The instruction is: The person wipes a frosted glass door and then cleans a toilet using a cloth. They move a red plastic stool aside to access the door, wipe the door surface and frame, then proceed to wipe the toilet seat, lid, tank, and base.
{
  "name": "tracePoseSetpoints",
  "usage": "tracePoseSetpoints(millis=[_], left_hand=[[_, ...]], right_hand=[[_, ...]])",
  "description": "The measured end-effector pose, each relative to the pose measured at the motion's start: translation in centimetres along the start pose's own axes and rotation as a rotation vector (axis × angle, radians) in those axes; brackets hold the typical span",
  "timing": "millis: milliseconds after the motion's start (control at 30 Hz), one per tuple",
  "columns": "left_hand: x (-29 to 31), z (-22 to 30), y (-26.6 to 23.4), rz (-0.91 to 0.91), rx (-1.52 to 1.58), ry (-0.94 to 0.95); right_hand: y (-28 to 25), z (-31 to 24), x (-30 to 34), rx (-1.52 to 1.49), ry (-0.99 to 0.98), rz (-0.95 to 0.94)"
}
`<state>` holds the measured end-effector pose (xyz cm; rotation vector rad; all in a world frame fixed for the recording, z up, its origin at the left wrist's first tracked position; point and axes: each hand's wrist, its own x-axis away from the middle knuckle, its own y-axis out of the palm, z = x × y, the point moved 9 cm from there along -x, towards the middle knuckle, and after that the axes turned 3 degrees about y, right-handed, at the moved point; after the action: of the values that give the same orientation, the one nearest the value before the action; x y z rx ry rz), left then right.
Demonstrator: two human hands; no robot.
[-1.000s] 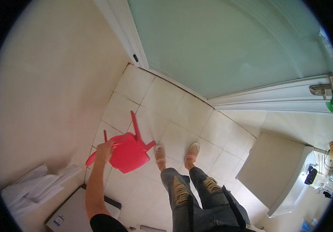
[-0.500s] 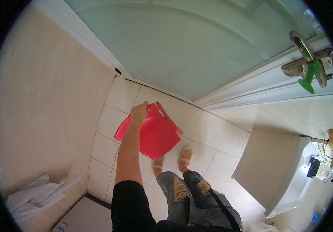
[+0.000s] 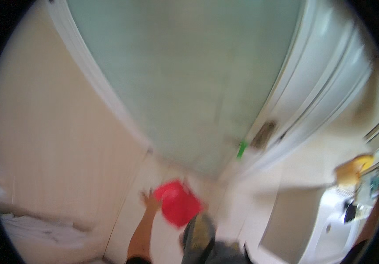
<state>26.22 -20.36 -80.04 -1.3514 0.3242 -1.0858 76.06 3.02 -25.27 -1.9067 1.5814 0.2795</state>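
1. Red chair (image 3: 180,207). Located at six o'clock in the head view, just beyond the torn trouser leg (image 3: 202,232); its outline is blurred, and whether its feet meet the tiled floor (image 3: 231,211) cannot be told.

2. Left grip (image 3: 151,200). Placed at nine o'clock of the chair, with fingers spread apart; half a second earlier it was closed over the chair's upper edge. Contact between a fingertip and the near rim is lost in blur.

3. Meaning of the change. The chair appears to have been let go, so its weight is probably no longer carried by the arm (a reading of the spread fingers, not of any visible gap).

4. Right grip. Outside the view; only a forearm (image 3: 369,226) enters at four o'clock along the rim, so whether the fingers are apart or together cannot be told.

5. Surroundings. The view has tipped upward: the frosted door (image 3: 185,79) fills twelve o'clock, its blurred handle (image 3: 264,134) lies at three o'clock beside a green piece (image 3: 242,149), and the white basin (image 3: 341,237) at four.
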Motion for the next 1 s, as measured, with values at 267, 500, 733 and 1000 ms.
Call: tracePoseSetpoints(millis=[267, 500, 733, 1000], left_hand=[[17.3, 20.5, -42.8, 1.042, 0.225, 0.712], [31.6, 38.4, -63.1, 1.361, 0.149, 1.315], [32.7, 47.0, -71.4, 1.577, 0.037, 1.618], [34.1, 56.8, -72.1, 1.353, -0.324, 2.055]], right_hand=[[-3.2, -16.4, -12.4, -0.289, -0.462, -0.115], [-4.9, -17.7, -13.0, -0.237, -0.423, 0.011], [-7.4, -16.9, -12.9, -0.130, -0.413, 0.216], [-9.4, -15.3, -9.7, 0.044, -0.235, 0.536]])
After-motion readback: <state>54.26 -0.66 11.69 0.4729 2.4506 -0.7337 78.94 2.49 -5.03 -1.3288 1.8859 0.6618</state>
